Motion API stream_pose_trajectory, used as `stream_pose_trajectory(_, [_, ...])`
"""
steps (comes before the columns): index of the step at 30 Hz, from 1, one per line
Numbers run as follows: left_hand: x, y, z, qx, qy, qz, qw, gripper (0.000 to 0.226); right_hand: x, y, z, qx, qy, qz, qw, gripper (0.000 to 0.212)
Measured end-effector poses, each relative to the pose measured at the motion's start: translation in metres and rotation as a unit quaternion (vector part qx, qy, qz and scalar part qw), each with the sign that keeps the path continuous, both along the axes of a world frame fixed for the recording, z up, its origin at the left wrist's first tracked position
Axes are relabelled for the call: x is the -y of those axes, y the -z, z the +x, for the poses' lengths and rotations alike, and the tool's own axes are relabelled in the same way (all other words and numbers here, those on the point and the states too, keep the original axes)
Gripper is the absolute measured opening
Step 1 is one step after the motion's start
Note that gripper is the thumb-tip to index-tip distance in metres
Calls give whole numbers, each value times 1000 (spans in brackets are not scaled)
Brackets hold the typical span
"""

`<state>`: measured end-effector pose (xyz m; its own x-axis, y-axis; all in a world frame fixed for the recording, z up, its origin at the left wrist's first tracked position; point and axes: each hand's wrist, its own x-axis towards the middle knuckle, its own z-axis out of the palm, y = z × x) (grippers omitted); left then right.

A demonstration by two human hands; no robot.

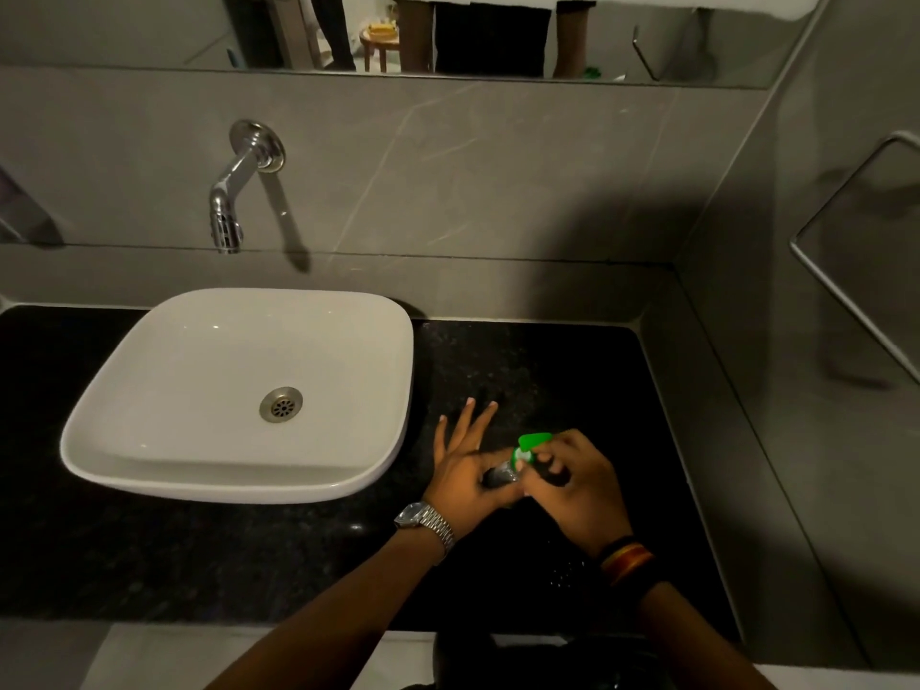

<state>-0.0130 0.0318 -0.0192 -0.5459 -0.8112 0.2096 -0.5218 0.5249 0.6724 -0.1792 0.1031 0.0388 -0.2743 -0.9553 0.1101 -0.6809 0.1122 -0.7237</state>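
Over the black counter (149, 550), right of the white basin (149, 465), both my hands meet around a small bottle (503, 471) with a green flip cap (533, 441). My left hand (463, 470) wears a metal watch; its thumb and a finger pinch the bottle's body while three fingers stretch out straight. My right hand (577, 485), with a striped wristband, curls its fingers at the bottle's cap end; the green lid stands flipped up. Most of the bottle is hidden between the hands.
A chrome wall tap (234, 191) hangs over the basin, whose drain (281, 403) sits in the middle. A grey tiled wall closes the counter on the right, with a metal rail (846, 291) on it. A mirror runs along the top.
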Motion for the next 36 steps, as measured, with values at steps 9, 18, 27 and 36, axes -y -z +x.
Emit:
stream_pose_trajectory(9, [2,6,1,4,-5,-2,1000,51,4,11,2,-31,55,31,997,37])
stream_pose_trajectory(18, [1,9,0,-2,-1,-18,1000,45,1,14,-5,69,-23,19,997,33])
stream_pose_trajectory(27, [2,6,1,4,3,-27,1000,45,10,0,-8,29,-78,49,995,44])
stream_pose_trajectory(36, [4,17,0,-24,-8,-32,999,38,20,-7,-5,-12,-32,57,998,43])
